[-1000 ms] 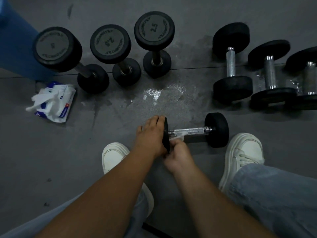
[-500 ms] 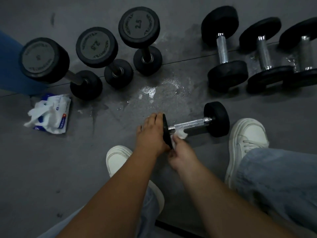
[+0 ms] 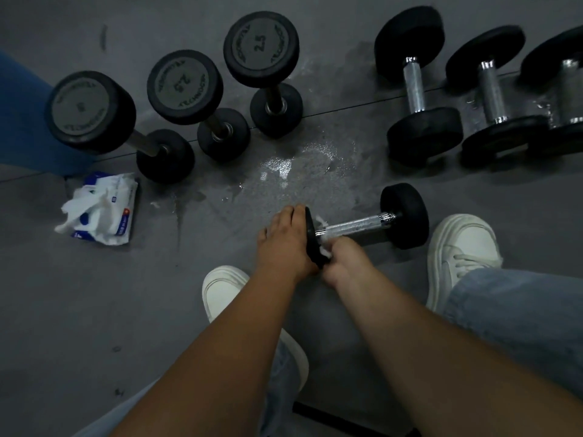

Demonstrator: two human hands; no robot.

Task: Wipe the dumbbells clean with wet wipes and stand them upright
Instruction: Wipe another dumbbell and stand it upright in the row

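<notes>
Centre frame: left hand (image 3: 284, 244), fingers curled over the dumbbell (image 3: 359, 223) head, steadies it. Right hand (image 3: 345, 260) pinches the wipe (image 3: 325, 254) at the handle; a full-length sweep serves best.

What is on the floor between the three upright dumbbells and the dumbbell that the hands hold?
In the head view, only a shiny wet patch on the grey floor lies there; no object stands between them.
</notes>
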